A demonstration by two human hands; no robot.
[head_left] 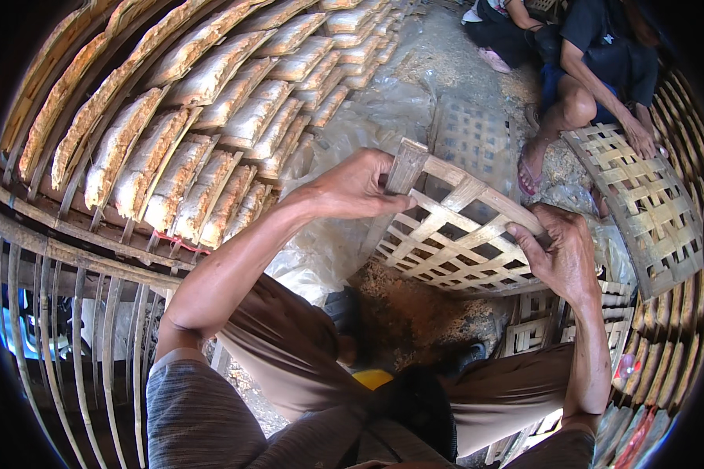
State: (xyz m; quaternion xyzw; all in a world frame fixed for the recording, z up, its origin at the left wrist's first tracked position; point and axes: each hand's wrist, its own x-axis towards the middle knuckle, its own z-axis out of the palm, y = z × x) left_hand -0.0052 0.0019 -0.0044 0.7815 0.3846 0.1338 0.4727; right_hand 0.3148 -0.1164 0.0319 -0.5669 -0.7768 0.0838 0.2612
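Floor [454,66] w/ brown bits [407,313] below woven panel [465,224], rack [78,254] L.

The woven panel [481,194] looks like dry, matt wood or bamboo from here, its rim rough and weathered, its strips smoother, and the far panel [608,211] has a paler sheen. Crinkled, see-through plastic sheeting [317,246] gleams, while the slabs [258,121] show chalky faces and rough, crumbly edges. The brown trousers [289,352] are soft matt cloth, the grey sleeve [199,410] finely streaked fabric.
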